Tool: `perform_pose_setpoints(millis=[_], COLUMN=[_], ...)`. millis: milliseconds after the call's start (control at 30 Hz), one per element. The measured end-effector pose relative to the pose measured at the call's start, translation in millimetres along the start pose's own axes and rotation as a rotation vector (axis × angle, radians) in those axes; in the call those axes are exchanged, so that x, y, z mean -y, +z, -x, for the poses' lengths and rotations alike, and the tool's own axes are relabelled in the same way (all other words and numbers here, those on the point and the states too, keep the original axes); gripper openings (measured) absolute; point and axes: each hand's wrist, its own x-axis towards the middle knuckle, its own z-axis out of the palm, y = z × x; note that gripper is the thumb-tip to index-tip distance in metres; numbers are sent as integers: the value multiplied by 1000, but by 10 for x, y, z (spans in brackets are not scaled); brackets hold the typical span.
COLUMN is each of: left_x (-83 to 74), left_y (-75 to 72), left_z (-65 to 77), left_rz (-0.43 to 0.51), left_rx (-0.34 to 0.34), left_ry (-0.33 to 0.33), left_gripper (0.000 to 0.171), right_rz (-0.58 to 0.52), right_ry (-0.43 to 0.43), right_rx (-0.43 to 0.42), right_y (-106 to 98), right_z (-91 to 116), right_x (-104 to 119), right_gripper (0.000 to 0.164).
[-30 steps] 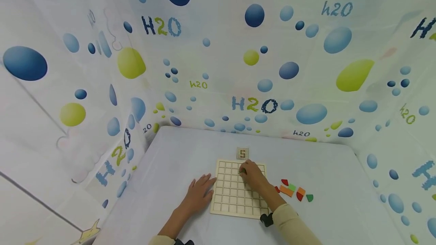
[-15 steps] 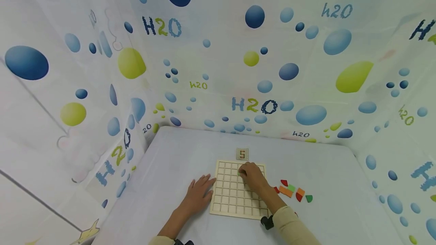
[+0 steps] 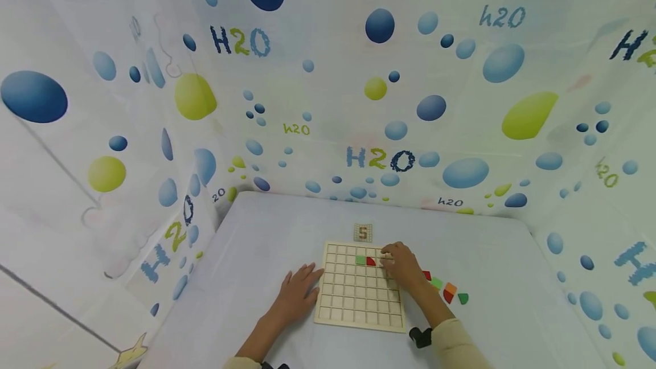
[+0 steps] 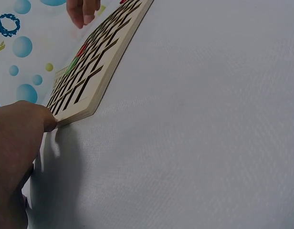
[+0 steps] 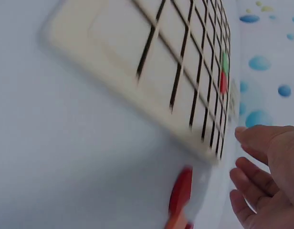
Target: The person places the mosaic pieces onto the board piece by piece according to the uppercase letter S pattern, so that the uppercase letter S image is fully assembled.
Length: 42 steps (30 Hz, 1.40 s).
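A pale wooden board [image 3: 338, 299] with a grid of square cells lies on the table. Side by side in its upper cells are a green square tile [image 3: 361, 259] and a red quarter-round tile [image 3: 370, 261]. My left hand [image 3: 297, 294] lies flat on the tablecloth, fingers spread, its fingertips at the board's left edge. Above the board's upper right side hovers my right hand [image 3: 405, 269], fingers loosely bent. The right wrist view shows nothing between that hand's thumb [image 5: 254, 138] and fingers.
Right of the board lie several loose tiles, among them an orange one [image 3: 450, 288] and a dark green one [image 3: 463, 298]; the right forearm partly hides others. A small grid card [image 3: 363, 233] with a figure like an S lies behind the board. A patterned curtain [image 3: 328, 84] surrounds the table.
My right hand has let go of the tiles and moved right, bringing the green and red tiles on the board into plain view. The left hand stays where it was.
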Motion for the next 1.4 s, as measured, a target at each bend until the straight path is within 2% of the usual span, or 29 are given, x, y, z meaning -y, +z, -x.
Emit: perform_pose_setpoints(millis=[200,333,400,567,767,1067,1267,1400], left_x=[51,66,74,79,72,61,54,42], left_y=[20,24,26,31,28,31,47,47], left_z=[8,11,13,19,8,-8,-15,-23], left_rz=[-3,10,10,15,24,22,21,16], left_rx=[0,9,9,6,9,1,3,7], left_ry=[-9,-25,-27,-30,-21,-7,0,-8], left_gripper=[48,48,48,48,48,48,48,48], right_rz=[26,50,66,44,50,-4,16,6], right_ry=[146,299,336,316,279,282,261,261], right_rx=[14,108,149,157,117,76,62,63], right_y=[-375,-566,-620,-621,-554,-479,-419,-400], right_z=[170,223,240,279,291,297,307,308], right_x=[-292,-418,-455,-522,-584,-539,-535,-542], right_gripper=[27,31,30,18,13,19,17,20])
